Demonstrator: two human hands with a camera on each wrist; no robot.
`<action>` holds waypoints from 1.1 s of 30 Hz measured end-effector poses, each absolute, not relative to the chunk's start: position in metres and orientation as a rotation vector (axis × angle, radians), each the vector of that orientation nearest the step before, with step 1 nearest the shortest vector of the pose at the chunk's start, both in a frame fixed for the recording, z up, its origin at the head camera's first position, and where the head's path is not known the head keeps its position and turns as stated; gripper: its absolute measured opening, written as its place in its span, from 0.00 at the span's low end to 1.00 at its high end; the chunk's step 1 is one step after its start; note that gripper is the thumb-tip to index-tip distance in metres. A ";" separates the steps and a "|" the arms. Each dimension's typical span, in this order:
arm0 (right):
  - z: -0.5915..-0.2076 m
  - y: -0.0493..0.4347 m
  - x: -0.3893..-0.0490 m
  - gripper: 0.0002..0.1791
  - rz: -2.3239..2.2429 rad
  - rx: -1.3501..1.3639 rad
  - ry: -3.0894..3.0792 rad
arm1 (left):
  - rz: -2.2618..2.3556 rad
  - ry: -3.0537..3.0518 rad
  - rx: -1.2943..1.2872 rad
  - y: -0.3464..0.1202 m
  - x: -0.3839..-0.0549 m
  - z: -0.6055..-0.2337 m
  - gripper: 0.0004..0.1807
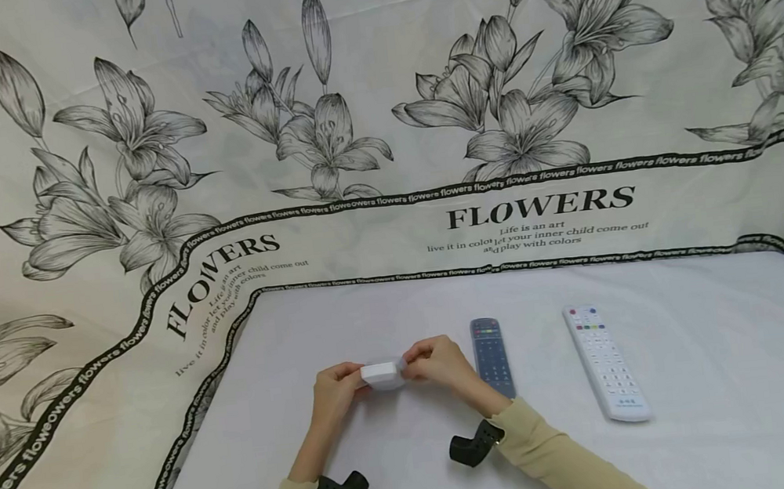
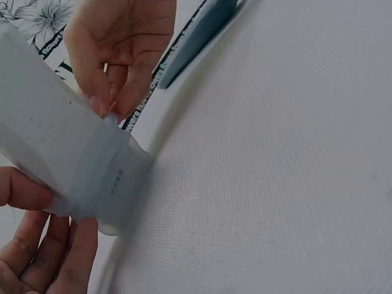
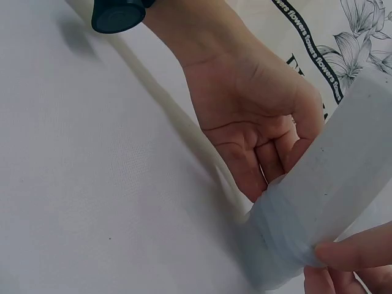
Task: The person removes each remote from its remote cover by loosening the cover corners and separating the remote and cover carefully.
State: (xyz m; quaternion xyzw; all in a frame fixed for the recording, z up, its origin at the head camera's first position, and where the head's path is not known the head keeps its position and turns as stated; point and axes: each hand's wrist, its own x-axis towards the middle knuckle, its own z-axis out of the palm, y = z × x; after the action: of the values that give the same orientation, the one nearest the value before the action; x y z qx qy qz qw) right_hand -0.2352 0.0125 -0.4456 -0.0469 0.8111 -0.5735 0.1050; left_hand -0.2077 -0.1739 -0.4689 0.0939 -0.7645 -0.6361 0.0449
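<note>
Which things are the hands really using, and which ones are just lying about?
Being used:
left hand, pinching the thin cover
right hand, pinching it too
white block, with the cover around one end

Just lying about:
dark remote
white remote

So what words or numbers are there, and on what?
"FLOWERS": floral cloth
"Life is an art live it in color let your inner child come out and play with colors": same cloth
"flowers flowers": black bands
Too small or blurred: marks on white remote, dark remote, wrapped white object.
</note>
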 end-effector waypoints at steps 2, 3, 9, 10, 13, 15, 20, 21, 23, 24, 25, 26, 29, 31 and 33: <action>-0.444 0.014 -0.234 0.10 -1.672 -0.172 2.421 | -1.971 -2.317 0.269 -0.174 -0.207 -0.469 0.11; -0.444 0.015 -0.234 0.10 -1.666 -0.187 2.427 | -1.985 -2.309 0.259 -0.174 -0.206 -0.468 0.11; -0.445 0.019 -0.233 0.14 -1.677 -0.294 2.397 | -2.008 -2.298 0.224 -0.177 -0.205 -0.471 0.13; -0.446 0.019 -0.233 0.14 -1.688 -0.305 2.385 | -2.009 -2.298 0.225 -0.177 -0.205 -0.471 0.13; -0.448 0.018 -0.234 0.13 -1.710 -0.304 2.368 | -2.006 -2.308 0.220 -0.177 -0.205 -0.471 0.14; -0.449 0.017 -0.234 0.12 -1.721 -0.286 2.368 | -2.001 -2.316 0.218 -0.177 -0.204 -0.471 0.14; -0.449 0.015 -0.233 0.14 -1.749 -0.284 2.357 | -1.922 -2.356 0.300 -0.174 -0.202 -0.470 0.14; -0.449 0.015 -0.232 0.14 -1.757 -0.293 2.350 | -1.908 -2.359 0.324 -0.174 -0.201 -0.469 0.13; -0.450 0.015 -0.231 0.15 -1.772 -0.309 2.336 | -1.892 -2.358 0.354 -0.173 -0.199 -0.469 0.13; -0.450 0.015 -0.230 0.16 -1.777 -0.320 2.338 | -1.887 -2.362 0.367 -0.173 -0.198 -0.469 0.13; -0.451 0.015 -0.229 0.15 -1.776 -0.324 2.338 | -1.867 -2.379 0.381 -0.173 -0.197 -0.469 0.14; -0.451 0.015 -0.228 0.15 -1.770 -0.336 2.343 | -1.853 -2.396 0.400 -0.173 -0.196 -0.469 0.14; -0.453 0.016 -0.226 0.15 -1.754 -0.370 2.357 | -1.784 -2.469 0.442 -0.173 -0.193 -0.468 0.17; -0.453 0.016 -0.224 0.16 -1.755 -0.399 2.348 | -1.774 -2.490 0.469 -0.173 -0.190 -0.467 0.19; -0.452 0.016 -0.222 0.16 -1.766 -0.422 2.330 | -1.834 -2.460 0.473 -0.173 -0.189 -0.466 0.20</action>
State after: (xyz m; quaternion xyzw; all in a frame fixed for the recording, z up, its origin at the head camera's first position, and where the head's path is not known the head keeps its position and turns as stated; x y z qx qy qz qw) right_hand -0.2223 0.0157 -0.4525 -0.1422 0.7852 -0.5953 0.0938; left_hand -0.1889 -0.1727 -0.4657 0.1525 -0.7921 -0.5907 0.0185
